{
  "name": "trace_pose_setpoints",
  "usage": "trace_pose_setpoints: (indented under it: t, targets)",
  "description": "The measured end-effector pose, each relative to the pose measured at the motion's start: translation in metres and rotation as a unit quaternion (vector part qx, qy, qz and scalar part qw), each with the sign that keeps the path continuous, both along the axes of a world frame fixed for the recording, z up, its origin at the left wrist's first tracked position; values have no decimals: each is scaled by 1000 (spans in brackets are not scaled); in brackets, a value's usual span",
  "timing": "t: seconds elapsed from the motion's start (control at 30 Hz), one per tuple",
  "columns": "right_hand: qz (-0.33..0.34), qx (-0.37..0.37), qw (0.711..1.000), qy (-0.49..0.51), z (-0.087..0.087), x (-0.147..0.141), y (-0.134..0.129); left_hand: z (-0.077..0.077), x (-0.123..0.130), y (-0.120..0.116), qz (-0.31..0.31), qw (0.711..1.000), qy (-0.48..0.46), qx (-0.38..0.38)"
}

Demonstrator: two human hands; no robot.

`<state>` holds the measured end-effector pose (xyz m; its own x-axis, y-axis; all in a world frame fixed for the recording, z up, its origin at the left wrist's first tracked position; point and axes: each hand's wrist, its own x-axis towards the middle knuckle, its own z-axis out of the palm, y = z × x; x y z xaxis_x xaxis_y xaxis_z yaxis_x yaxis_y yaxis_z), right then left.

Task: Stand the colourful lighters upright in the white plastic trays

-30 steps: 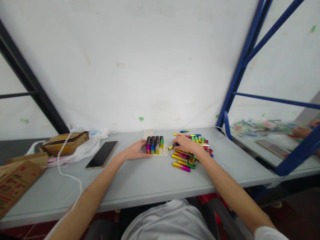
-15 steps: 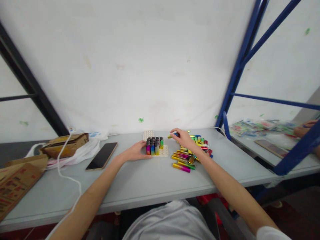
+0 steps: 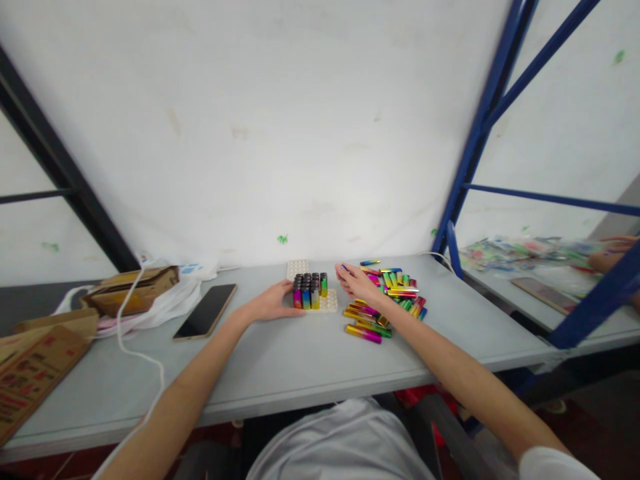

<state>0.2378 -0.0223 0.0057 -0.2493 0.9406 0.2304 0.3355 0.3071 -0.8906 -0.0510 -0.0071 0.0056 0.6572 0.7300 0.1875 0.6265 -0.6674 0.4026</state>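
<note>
On the grey table, a white studded tray (image 3: 329,301) bears several upright shiny tubes (image 3: 310,293) with dark tops, packed at its left part. My left hand (image 3: 273,301) rests at the left side of this group, thumb and fingers around its edge. Right of the tray, my right hand (image 3: 356,281) is raised with its fingers pinched on a small tube, of which only a bluish bit shows. Beneath and beside my right hand lies a loose pile of coloured metallic tubes (image 3: 367,331).
A second white studded tray (image 3: 297,268) is by the wall. To the left are a phone (image 3: 206,312), cardboard boxes (image 3: 45,353), plastic bags and a white cable (image 3: 120,320). A blue metal frame (image 3: 467,160) stands right; beyond it are another phone and a person's hand.
My right hand has moved slightly left and down, nearer the tray, and the tube in its fingers has turned and is now mostly hidden. My left hand stays beside the tubes.
</note>
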Motion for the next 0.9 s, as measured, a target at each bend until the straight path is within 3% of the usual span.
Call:
trace_pose_setpoints:
  t: [0.2, 0.3, 0.6, 0.77, 0.9]
  targets:
    - [-127, 71, 987, -62, -3, -14, -5, 1, 1, 0, 0, 1000, 5, 3]
    - [-145, 80, 983, -79, -4, -19, -9, 2, 1, -1, 6, 1000, 7, 2]
    - [-78, 144, 983, -80, 2, -19, -13, -3, -1, 2, -2, 1000, -4, 0]
    - [37, 100, 994, -21, 5, -15, -13, -2, 0, 0, 7, 1000, -8, -10]
    - [8, 213, 968, -129, 5, -10, -10, -1, 1, -1, 3, 1000, -8, -7]
